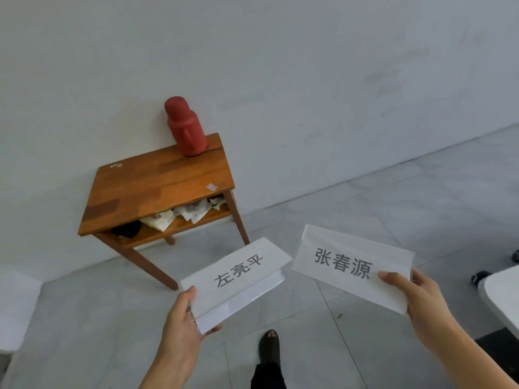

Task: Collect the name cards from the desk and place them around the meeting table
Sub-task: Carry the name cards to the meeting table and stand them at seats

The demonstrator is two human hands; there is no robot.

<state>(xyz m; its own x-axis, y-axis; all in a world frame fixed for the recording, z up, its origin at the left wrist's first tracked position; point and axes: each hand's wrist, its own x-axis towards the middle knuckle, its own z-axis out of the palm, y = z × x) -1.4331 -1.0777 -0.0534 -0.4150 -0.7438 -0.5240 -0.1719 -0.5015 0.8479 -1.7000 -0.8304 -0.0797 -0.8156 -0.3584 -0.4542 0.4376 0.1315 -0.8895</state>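
Name card on the left, low mid-frame over the floor, pinched by your left hand fingers, name card on the right pinched by your right hand, wooden bench with red flask beyond, centre left.

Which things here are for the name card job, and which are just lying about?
For the job:
- left name card, gripped by the left hand
- right name card, gripped by the right hand
- wooden desk

Just lying about:
- red flask on the desk
- crumpled papers on its lower shelf
- dark bundle beside them
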